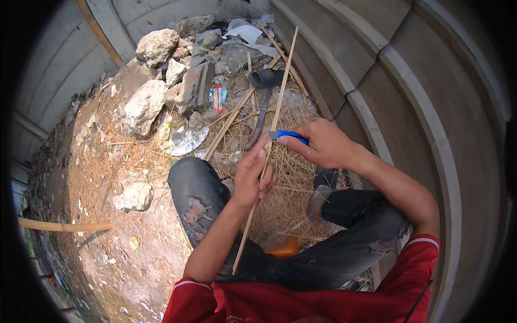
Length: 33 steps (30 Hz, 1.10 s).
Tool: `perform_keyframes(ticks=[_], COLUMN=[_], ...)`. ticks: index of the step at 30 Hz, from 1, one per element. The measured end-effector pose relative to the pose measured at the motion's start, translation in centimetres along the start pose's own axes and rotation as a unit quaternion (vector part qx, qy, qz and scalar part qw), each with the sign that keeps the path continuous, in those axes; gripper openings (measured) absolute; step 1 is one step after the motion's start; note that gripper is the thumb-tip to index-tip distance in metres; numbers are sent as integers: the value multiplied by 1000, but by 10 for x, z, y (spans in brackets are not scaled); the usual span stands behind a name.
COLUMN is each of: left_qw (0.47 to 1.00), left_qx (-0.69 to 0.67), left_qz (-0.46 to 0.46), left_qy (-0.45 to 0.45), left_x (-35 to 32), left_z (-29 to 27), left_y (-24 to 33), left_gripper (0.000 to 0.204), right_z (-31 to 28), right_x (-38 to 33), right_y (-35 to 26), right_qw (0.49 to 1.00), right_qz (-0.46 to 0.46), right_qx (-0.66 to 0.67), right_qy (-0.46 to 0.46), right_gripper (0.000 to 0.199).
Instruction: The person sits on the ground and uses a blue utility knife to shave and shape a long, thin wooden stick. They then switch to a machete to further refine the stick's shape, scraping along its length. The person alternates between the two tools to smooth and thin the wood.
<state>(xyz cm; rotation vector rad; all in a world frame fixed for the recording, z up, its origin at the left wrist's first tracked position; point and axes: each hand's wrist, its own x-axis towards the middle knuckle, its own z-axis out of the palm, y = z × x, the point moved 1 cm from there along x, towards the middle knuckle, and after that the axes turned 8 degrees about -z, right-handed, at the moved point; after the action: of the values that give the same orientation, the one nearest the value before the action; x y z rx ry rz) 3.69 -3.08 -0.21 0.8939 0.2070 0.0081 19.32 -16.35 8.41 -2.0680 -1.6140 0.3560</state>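
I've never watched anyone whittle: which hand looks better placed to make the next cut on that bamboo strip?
Right, probably. The right hand holds the blue-handled knife with its blade at the bamboo strip, while the left hand grips the strip.

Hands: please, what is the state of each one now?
Left hand: closed around the long bamboo strip.
Right hand: closed, holding the blue-handled knife against the strip.

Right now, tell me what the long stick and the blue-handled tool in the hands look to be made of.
The long stick looks like split bamboo or cane: pale tan, matte, thin and straight. The blue-handled tool, held in the right hand, seems to have a glossy plastic grip and a grey, probably metal blade. The left hand grips the stick.
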Motion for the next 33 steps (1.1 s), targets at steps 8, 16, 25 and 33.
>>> perform_keyframes(ticks=[8,16,25,33], left_qw=[999,999,978,984], left_qx=[-37,-47,121,167], left_qz=[2,7,-56,62], left_qy=[18,-23,-163,33], left_x=[2,5,-27,-13], left_z=[-2,-1,2,-6], left_y=[-10,-9,-38,-21], left_gripper=[48,51,55,54], right_z=[9,7,-103,-73], right_x=[7,16,-75,-47], right_y=[5,42,223,139], right_qw=[994,984,851,943], right_qz=[50,30,340,169], right_qx=[-96,-145,-119,-102], right_qy=[-2,98,381,270], right_gripper=[60,69,83,59])
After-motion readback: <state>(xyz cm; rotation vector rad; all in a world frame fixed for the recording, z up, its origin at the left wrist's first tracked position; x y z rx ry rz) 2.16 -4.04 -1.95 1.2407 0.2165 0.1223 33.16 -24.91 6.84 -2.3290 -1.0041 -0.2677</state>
